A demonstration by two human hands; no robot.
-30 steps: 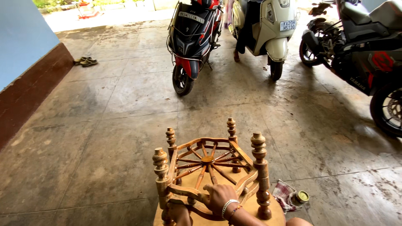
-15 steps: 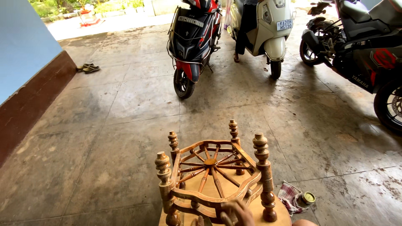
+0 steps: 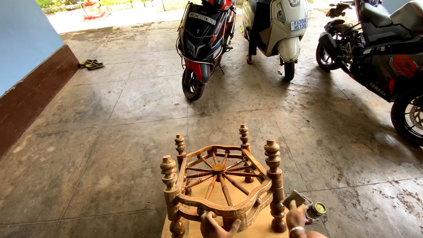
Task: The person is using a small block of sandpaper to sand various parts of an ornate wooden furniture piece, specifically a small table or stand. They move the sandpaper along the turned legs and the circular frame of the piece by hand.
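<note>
A carved wooden stool (image 3: 220,176) stands upside down at the bottom centre, its turned legs pointing up and a spoked wheel brace between them. My left hand (image 3: 215,227) grips the near curved rail of the stool. My right hand (image 3: 295,218), with a bracelet at the wrist, is beside the near right leg and holds a small dark rectangular piece (image 3: 294,199), seemingly a pad or sheet. Both hands are cut off by the bottom edge.
A small open tin (image 3: 319,208) and a wrapper lie on the concrete floor right of the stool. Parked ahead are a black and red scooter (image 3: 202,44), a pale scooter (image 3: 277,31) and a dark motorcycle (image 3: 387,61). Sandals (image 3: 91,64) lie by the left wall (image 3: 26,75).
My right hand left the stool's near rail and moved right, now holding the dark piece. My left hand has come up onto the rail. The view shifted slightly.
</note>
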